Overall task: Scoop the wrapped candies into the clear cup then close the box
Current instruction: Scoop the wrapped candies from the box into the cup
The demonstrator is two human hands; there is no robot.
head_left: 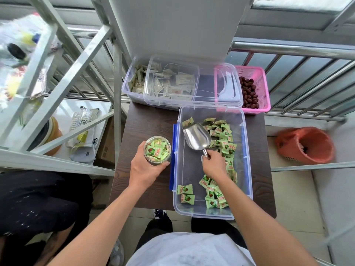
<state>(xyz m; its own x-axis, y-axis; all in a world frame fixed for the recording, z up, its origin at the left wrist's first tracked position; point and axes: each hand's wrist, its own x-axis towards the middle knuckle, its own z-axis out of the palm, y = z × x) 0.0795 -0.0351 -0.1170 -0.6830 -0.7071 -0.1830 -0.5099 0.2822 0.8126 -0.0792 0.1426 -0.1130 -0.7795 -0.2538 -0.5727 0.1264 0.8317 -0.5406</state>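
My left grip [146, 167] wrapped round candy-filled cup [157, 151] on bench [146, 123], my right grip [213, 164] pinching empty scoop [196, 138] handle inside open box [238, 212], candies [223, 139] loose along its right side

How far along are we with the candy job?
Done: the cup, held by the left hand, looks nearly full of candies. In hand: the right hand holds the scoop, empty, in the box. Left: loose candies remain in the box, and it is open.
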